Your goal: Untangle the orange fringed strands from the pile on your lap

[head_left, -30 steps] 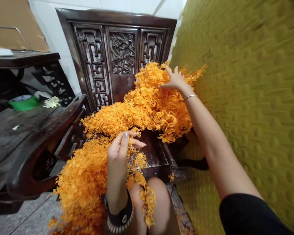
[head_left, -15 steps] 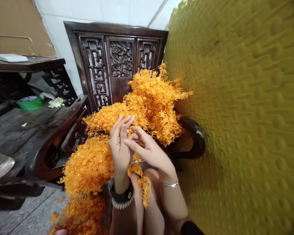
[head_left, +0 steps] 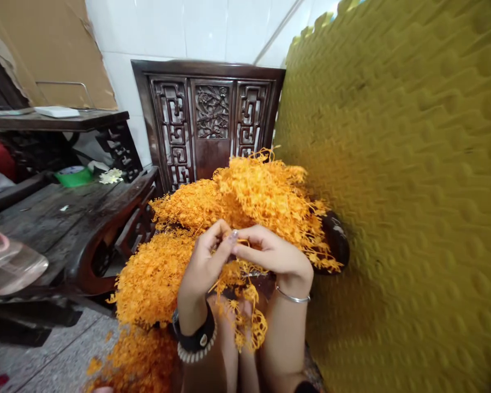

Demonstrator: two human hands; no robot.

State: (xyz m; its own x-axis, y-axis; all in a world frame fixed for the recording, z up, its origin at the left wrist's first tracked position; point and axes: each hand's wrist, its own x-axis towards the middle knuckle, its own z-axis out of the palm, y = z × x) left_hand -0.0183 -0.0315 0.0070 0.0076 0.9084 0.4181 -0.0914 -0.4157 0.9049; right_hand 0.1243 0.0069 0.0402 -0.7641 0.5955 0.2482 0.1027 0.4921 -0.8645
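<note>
My left hand (head_left: 204, 262), with a black band and a pale beaded bracelet at the wrist, is closed with thumb and fingertips pinched. Tip to tip with it is my right hand (head_left: 276, 251), a silver bangle on its wrist, also pinching. A thin bit of an orange lacy strand (head_left: 249, 319) shows at the fingertips, and the rest dangles in loops over my lap. Just beyond my hands lies a large heap of frilly orange lacework (head_left: 265, 196). More of it, a dense orange bundle (head_left: 153, 278), spills down at the left.
A dark carved wooden chair (head_left: 213, 153) backs against white tiles. A bumpy yellow foam mat (head_left: 393, 164) stands upright along the right. On the dark wooden bench (head_left: 41, 218) at left are a green tape roll (head_left: 74, 176), a pale flower (head_left: 111, 176) and a clear pink-topped container (head_left: 12, 267).
My hands have gone from fingers raised and overlapping to fingertips pinched together. The orange strand hangs more spread out below them. The upper heap sits lower and wider; the view has shifted.
</note>
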